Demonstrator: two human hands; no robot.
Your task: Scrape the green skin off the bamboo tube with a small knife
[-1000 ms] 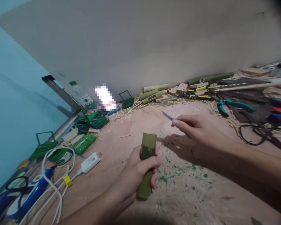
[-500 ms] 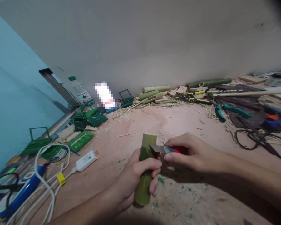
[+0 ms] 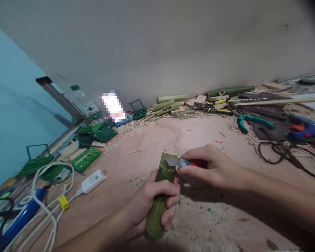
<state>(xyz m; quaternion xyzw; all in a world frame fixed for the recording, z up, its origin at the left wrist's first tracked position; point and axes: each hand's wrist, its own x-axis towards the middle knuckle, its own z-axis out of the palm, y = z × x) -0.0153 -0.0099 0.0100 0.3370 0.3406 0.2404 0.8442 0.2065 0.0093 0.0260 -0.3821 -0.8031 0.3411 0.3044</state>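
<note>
A green bamboo piece (image 3: 156, 213) stands tilted at the lower middle, its flat cut end toward the back. My left hand (image 3: 160, 199) is wrapped round its middle, with the thumb across the front. My right hand (image 3: 212, 166) grips a utility knife (image 3: 185, 162) with a red handle and a grey tip. The knife's blade lies against the bamboo near its upper end, pointing left. The palm side of my right hand hides most of the handle.
Bamboo pieces (image 3: 170, 107) and shavings line the wall. At the right lie teal-handled pliers (image 3: 261, 122) and a blue glue gun (image 3: 308, 127). A white charger (image 3: 92, 181), green painted pieces (image 3: 86, 159) and a bottle (image 3: 86, 101) are on the left.
The view has shifted slightly to the right. The knife blade has moved a little up and left on the bamboo, which leans more than before. Both hands keep their holds.
</note>
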